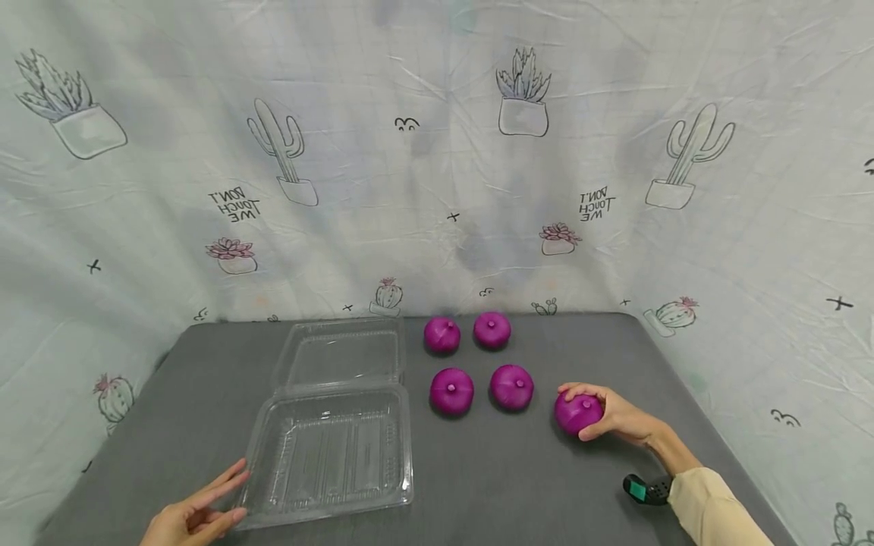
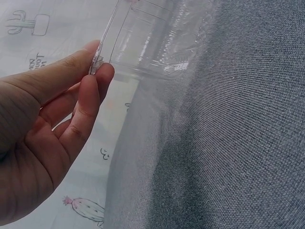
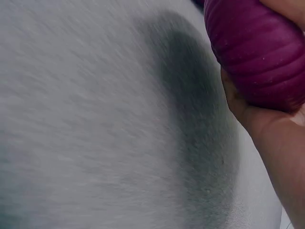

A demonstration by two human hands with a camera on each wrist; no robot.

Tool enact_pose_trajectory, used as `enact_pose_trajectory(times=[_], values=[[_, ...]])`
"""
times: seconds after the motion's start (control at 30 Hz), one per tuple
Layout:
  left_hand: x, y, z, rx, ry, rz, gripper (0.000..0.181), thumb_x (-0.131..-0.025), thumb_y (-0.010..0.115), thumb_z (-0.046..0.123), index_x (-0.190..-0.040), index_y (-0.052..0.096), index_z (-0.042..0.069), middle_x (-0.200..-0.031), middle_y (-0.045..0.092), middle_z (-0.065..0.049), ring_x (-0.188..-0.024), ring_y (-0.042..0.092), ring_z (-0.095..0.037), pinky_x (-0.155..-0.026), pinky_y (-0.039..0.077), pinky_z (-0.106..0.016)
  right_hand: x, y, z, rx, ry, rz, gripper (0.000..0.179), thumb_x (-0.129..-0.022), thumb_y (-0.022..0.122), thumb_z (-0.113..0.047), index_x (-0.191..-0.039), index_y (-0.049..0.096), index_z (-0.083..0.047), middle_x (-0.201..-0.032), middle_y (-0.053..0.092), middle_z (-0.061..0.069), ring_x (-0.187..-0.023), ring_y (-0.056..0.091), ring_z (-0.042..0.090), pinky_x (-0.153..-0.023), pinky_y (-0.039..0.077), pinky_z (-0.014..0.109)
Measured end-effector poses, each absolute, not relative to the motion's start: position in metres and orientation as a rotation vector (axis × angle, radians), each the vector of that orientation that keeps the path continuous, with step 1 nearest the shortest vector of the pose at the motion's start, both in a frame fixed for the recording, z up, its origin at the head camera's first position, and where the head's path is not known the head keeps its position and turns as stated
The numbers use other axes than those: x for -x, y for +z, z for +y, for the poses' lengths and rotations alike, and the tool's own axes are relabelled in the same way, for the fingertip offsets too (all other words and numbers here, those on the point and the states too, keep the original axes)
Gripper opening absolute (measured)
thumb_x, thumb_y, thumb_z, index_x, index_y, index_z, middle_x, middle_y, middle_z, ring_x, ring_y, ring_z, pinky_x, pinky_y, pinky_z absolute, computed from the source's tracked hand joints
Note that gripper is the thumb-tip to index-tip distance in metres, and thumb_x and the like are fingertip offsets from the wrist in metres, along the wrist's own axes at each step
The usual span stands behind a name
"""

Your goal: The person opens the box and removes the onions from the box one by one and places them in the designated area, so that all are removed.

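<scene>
My right hand (image 1: 617,417) grips a round purple onion (image 1: 578,414) with a short stub on top, at the right of the table. In the right wrist view the ribbed side of this onion (image 3: 259,52) fills the hand, and a dark shadow lies on the cloth beside it. At the lower left, my left hand (image 1: 194,512) is at the left edge of a clear plastic clamshell box (image 1: 328,504). The left wrist view shows thumb and fingers of the left hand (image 2: 57,109) pinching the box's thin rim (image 2: 101,50). The box lies open, its lid (image 1: 341,356) towards the back.
Between box and right hand sit more purple onions: two at the back, one (image 1: 442,335) left of another (image 1: 492,331), and two nearer, one (image 1: 451,392) left of another (image 1: 512,387). Grey cloth covers the table (image 1: 492,485). A printed curtain (image 1: 437,167) surrounds it.
</scene>
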State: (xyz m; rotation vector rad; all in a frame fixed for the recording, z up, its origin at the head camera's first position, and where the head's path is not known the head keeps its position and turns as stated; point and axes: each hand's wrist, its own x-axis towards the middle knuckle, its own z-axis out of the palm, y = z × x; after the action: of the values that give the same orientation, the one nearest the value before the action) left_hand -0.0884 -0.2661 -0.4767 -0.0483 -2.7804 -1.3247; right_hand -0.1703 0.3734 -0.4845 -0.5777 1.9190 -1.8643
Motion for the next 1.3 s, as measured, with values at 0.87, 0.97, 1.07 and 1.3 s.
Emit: enact_pose_trajectory(times=[0.87, 0.97, 1.07, 1.3], values=[[0.087, -0.478, -0.266, 0.067, -1.222, -2.784, 0.043, -0.081, 0.075, 0.008, -0.122, 0.065, 0.0, -0.113, 0.035, 0.049, -0.054, 0.06, -0.006, -0.048, 0.047, -0.025, 0.205, -0.487, 0.366, 0.501, -1.54, 2.522, 0.079, -0.069, 0.085, -0.003, -0.137, 0.046, 0.001, -0.135, 0.047, 0.023, -0.109, 0.053, 0.007, -0.085, 0.047, 0.028], [0.086, -0.478, -0.267, 0.093, -1.182, -2.773, 0.043, -0.08, 0.075, 0.006, -0.121, 0.065, 0.0, -0.114, 0.035, 0.05, -0.05, 0.057, -0.006, -0.046, 0.044, -0.024, 0.204, -0.486, 0.364, 0.566, -1.534, 2.531, 0.082, -0.068, 0.086, -0.003, -0.138, 0.044, 0.002, -0.136, 0.045, 0.027, -0.111, 0.051, 0.006, -0.087, 0.046, 0.027], [0.084, -0.478, -0.268, 0.095, -1.149, -2.777, 0.043, -0.08, 0.076, 0.007, -0.122, 0.066, 0.003, -0.113, 0.033, 0.052, -0.046, 0.053, -0.006, -0.043, 0.04, -0.023, 0.204, -0.485, 0.361, 0.595, -1.531, 2.523, 0.084, -0.068, 0.086, -0.003, -0.14, 0.042, 0.002, -0.138, 0.043, 0.029, -0.111, 0.051, 0.007, -0.087, 0.046, 0.026], [0.089, -0.473, -0.267, 0.389, -1.1, -2.672, 0.045, -0.078, 0.076, 0.003, -0.121, 0.068, 0.012, -0.125, 0.037, 0.045, -0.055, 0.056, 0.001, -0.045, 0.041, -0.019, 0.197, -0.481, 0.361, 0.519, -1.465, 2.582, 0.101, -0.067, 0.088, -0.007, -0.149, 0.029, -0.001, -0.147, 0.031, 0.029, -0.121, 0.046, 0.03, -0.087, 0.045, 0.023]])
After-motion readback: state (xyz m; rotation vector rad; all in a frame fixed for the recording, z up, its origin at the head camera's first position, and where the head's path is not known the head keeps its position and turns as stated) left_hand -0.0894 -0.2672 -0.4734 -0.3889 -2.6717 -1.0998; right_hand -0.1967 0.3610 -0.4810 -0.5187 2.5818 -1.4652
